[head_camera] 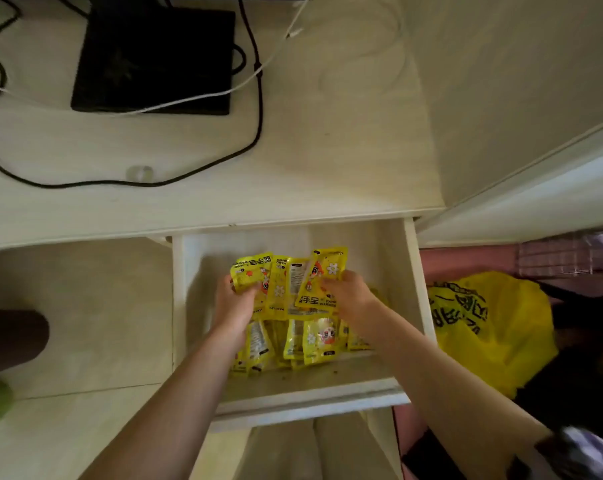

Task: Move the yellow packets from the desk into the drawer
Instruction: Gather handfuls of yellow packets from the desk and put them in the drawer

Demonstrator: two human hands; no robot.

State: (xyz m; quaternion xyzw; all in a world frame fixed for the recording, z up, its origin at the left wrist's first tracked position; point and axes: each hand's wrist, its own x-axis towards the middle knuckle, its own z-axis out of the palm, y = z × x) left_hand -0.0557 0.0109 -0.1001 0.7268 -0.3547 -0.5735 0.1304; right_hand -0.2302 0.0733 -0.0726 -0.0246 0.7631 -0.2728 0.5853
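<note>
A white drawer (416,292) stands pulled out below the desk (293,161). Both my hands are inside it, holding a fanned bunch of yellow packets (286,282) between them. My left hand (232,303) grips the bunch's left side and my right hand (348,292) grips its right side. More yellow packets (310,341) lie in a heap on the drawer floor below my hands, partly hidden by my forearms. No yellow packets show on the desk top.
On the desk lie a black flat device (154,57), black cables (255,109), a white cable (196,98) and a small clear ring (140,173). A yellow plastic bag (490,327) sits right of the drawer. A dark object (9,337) is at the left on the floor.
</note>
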